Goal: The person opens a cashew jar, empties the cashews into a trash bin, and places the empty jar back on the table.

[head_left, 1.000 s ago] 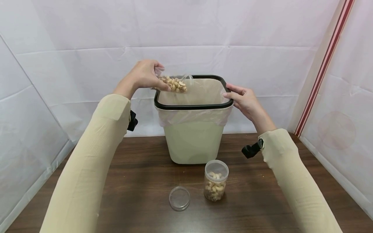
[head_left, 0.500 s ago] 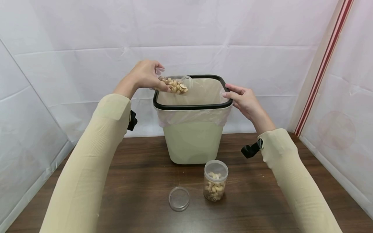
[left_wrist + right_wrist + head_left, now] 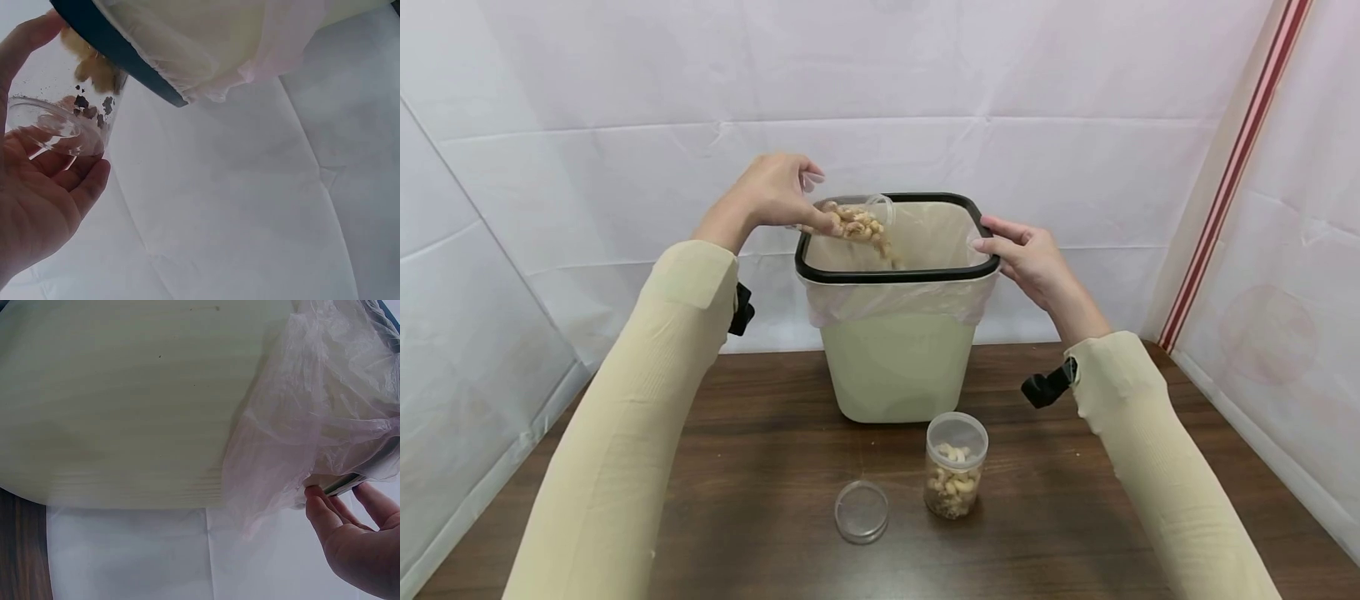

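My left hand (image 3: pixel 773 193) grips a clear plastic jar (image 3: pixel 37 87) of cashews (image 3: pixel 853 222), tipped over the mouth of a pale green trash can (image 3: pixel 895 367). Cashews are spilling from its mouth into the can. In the left wrist view the jar's clear base (image 3: pixel 56 128) faces the palm, and dark flecks cling inside. A thin translucent liner bag (image 3: pixel 275 444) is folded over the can's black rim (image 3: pixel 895 276). At the can's right side, my right hand (image 3: pixel 1030 262) holds the rim between thumb and fingers. The inside bottom of the can is hidden.
A second clear jar (image 3: pixel 955 467), lidless and partly filled with cashews, stands upright before the can. Left of it a clear round lid (image 3: pixel 861 512) lies on the dark wooden table (image 3: pixel 760 500). White sheeting (image 3: pixel 625 83) hangs behind and at both sides.
Cashews that lay inside the tilted jar now pour out of its mouth into the can. Both hands keep nearly the same places; the jar on the table and the lid are unmoved.
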A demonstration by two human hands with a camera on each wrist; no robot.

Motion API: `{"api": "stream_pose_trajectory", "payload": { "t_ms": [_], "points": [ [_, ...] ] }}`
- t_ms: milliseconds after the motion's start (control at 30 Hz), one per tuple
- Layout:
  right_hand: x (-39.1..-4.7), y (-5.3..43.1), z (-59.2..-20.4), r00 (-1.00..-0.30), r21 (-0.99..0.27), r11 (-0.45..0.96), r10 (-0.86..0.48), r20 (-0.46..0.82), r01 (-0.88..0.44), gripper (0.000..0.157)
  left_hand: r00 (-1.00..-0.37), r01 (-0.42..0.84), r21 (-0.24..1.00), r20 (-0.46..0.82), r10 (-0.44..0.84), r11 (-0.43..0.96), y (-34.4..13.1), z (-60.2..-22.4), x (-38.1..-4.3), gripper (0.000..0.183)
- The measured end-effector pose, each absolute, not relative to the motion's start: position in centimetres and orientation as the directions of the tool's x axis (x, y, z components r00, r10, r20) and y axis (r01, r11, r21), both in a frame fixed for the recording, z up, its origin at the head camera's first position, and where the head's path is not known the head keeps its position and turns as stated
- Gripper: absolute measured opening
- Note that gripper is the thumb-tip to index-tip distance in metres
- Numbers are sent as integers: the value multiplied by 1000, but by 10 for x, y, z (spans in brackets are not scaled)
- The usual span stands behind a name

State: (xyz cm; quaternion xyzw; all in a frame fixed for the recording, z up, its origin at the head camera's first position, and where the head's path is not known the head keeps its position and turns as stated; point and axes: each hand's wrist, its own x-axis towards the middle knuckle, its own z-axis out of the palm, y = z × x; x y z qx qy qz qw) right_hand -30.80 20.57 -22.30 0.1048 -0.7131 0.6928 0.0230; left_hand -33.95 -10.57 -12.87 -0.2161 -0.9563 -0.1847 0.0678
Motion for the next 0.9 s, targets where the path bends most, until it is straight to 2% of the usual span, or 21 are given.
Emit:
{"api": "stream_pose_trajectory", "payload": {
  "t_ms": [333,900],
  "points": [
    [-309,206,-223,-978,-985,3,-113,173,-175,61,-898,436,349,229,376,830,-109,-127,-338,78],
    [-310,208,-223,-978,-984,5,-107,178,-180,61,-900,434,363,217,378,825,-109,-131,-341,75]
  ]
}}
